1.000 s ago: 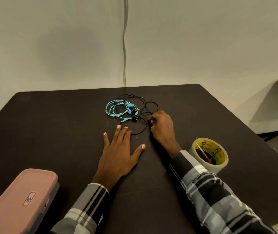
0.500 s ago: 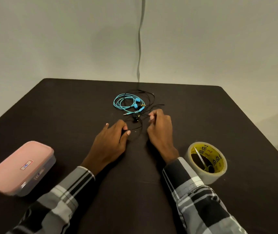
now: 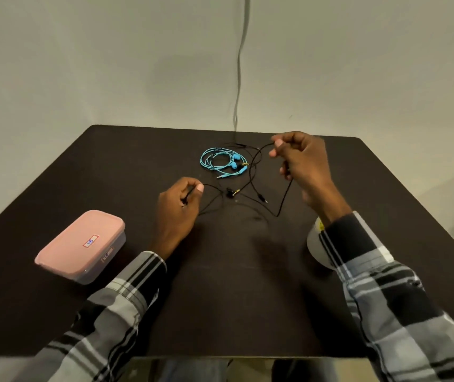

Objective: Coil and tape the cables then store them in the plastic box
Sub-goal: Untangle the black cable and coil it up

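On the dark worktop (image 3: 220, 299), seen from the head camera:

Black cable (image 3: 250, 186): loose and uncoiled, strung between the two hands; its middle sags onto the worktop at centre, with plugs lying near the loops.

Left hand (image 3: 177, 213): low over the worktop, left of centre; thumb and fingers curled, pinching one end of the black cable.

Right hand (image 3: 303, 164): raised above the worktop, far right of centre; fingers curled round the black cable, which hangs from it in a long loop down to the surface.

Blue earphones (image 3: 221, 161): coiled in a loose ring at far centre, lying flat, just beside the black cable's far strands; held by neither hand.

Plastic box (image 3: 79, 245): pink lid on, near left, well apart from the cables.

Tape roll (image 3: 316, 246): near right, largely hidden behind the right checked sleeve (image 3: 385, 299).

Wall (image 3: 110, 64): pale, with a grey cord (image 3: 239, 64) running down to the far edge of the worktop.
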A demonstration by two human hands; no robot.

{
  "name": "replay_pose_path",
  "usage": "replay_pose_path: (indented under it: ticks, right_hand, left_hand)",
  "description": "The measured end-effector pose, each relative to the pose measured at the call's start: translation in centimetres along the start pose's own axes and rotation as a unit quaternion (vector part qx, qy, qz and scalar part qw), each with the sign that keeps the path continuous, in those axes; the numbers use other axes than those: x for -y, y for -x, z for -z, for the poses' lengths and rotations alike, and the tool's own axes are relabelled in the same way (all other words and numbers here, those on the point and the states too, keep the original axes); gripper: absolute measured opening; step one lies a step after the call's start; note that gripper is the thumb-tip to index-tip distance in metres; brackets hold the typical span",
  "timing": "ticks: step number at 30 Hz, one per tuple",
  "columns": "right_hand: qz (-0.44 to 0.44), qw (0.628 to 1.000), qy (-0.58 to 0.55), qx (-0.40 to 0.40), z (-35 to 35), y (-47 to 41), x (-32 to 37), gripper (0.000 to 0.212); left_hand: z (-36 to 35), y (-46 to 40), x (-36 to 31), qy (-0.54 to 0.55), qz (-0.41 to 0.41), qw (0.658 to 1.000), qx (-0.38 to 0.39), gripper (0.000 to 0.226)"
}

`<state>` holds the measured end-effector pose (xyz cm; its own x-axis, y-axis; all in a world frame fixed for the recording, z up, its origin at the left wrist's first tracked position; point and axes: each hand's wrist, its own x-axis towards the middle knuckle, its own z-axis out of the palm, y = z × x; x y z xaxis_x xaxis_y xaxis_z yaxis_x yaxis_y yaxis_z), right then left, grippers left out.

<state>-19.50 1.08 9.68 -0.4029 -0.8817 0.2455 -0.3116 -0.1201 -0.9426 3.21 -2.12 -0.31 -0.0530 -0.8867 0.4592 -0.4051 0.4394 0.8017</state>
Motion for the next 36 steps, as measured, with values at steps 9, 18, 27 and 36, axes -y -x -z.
replay_pose_path:
  ticks: [9,18,27,36]
  right_hand:
    - [0.074,0.82,0.561,0.086,-2.5,-2.7,-3.4,0.023]
    - [0.087,0.955,0.069,0.274,-6.3,2.9,0.1,0.024]
    - [0.071,0.948,0.189,0.246,-3.4,2.0,-4.2,0.008]
    - [0.09,0.809,0.517,0.264,-1.7,1.8,-5.7,0.027]
  left_hand:
    - [4.7,-0.7,-1.5,0.058,-0.052,0.997,0.018,0.011]
    - [4.5,-1.8,-3.5,0.088,-0.097,0.99,0.054,0.017]
    - [3.6,-3.0,-4.0,0.044,-0.102,0.993,0.043,0.017]
    - [5.7,-4.2,-2.9,-0.07,-0.067,0.995,0.019,0.013]
